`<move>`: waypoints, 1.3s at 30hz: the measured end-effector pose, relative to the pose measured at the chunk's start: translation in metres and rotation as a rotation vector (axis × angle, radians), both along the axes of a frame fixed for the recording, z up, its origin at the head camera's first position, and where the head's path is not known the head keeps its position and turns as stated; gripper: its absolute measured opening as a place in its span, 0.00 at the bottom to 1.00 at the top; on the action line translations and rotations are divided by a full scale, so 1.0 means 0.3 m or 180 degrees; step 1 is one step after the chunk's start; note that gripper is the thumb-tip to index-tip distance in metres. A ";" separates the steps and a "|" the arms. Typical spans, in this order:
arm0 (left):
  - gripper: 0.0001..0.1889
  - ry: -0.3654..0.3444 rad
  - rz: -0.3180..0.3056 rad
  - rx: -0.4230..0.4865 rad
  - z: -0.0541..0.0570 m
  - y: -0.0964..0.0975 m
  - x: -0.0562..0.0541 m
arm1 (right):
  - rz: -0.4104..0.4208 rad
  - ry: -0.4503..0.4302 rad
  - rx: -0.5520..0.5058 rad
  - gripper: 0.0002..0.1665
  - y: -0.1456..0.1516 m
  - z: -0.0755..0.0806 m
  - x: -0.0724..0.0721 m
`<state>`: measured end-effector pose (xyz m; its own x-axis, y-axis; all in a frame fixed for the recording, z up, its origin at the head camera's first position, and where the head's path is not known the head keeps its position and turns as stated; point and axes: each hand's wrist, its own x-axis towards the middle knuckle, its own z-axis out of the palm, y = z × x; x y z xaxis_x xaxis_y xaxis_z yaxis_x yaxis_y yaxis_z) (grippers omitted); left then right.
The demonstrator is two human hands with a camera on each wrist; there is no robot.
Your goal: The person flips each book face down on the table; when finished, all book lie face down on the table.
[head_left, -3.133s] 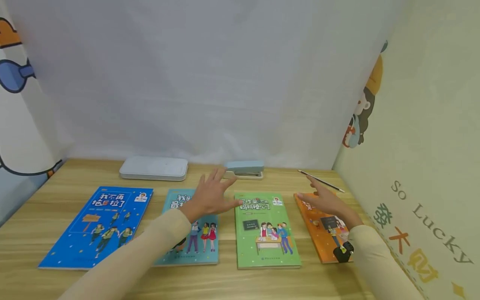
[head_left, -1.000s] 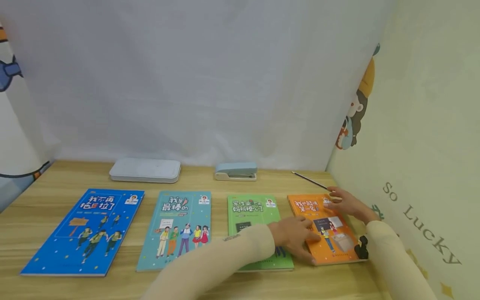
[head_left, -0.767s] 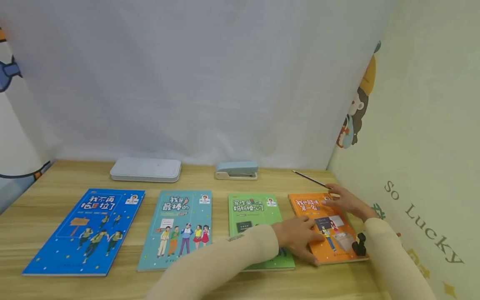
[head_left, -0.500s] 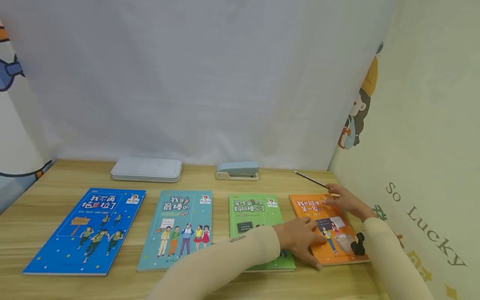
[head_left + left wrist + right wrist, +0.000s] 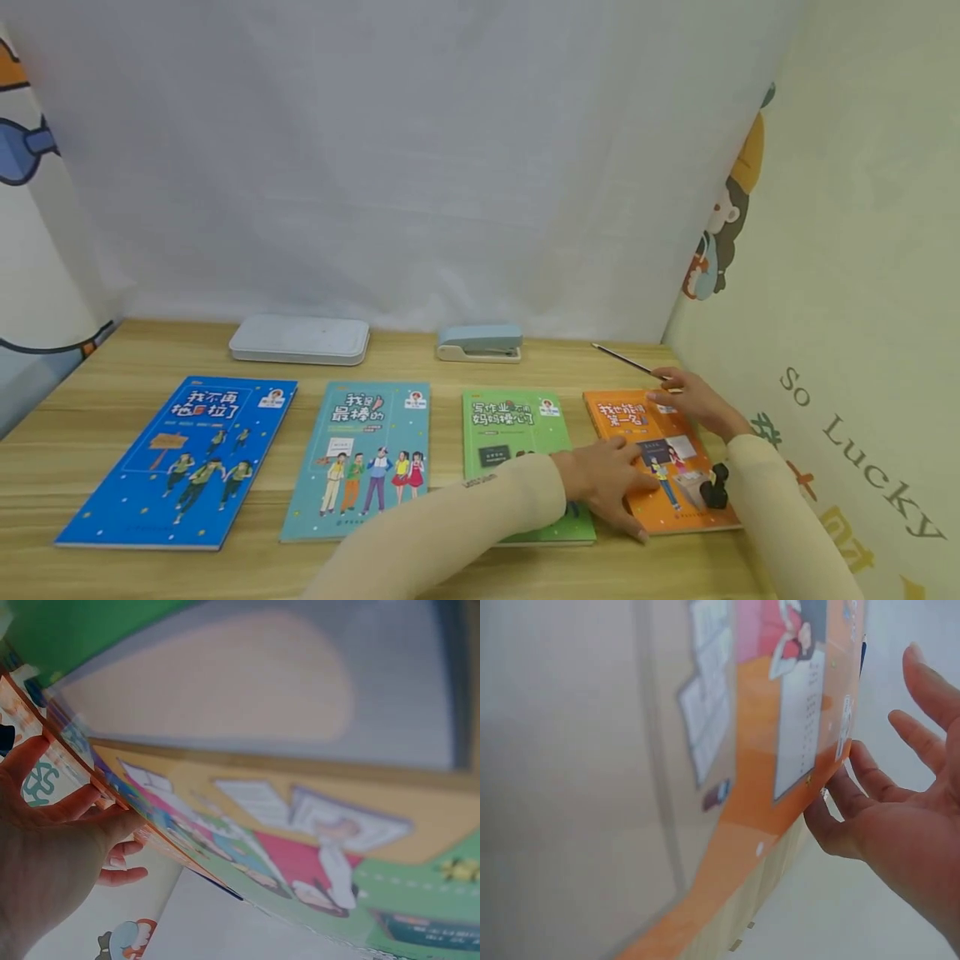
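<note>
The left hand (image 5: 607,482) and right hand (image 5: 697,402) have come down to opposite sides of the orange book (image 5: 678,467), flat on the bench (image 5: 247,575) beside the green book (image 5: 517,425); fingers loosely spread, neither gripping, they seem to be steadying it.

The left arm (image 5: 453,527) extends forward and crosses diagonally toward the person's right side. The left hand (image 5: 604,482) is held low, back upward, fingers parted and slightly bent, thumb on the side nearest the body. The right arm (image 5: 783,517) extends forward, angled inward. The right hand (image 5: 703,405) is positioned farther forward, fingers separated and directed left. The hands are near each other but apart.
</note>
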<state>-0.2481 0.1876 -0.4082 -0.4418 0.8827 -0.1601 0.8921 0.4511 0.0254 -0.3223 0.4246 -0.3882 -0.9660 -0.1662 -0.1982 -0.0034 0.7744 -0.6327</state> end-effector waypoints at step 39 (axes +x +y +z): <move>0.39 -0.0017 0.0069 -0.0054 -0.007 0.008 -0.002 | 0.0161 -0.0770 -0.0759 0.43 0.118 0.032 0.017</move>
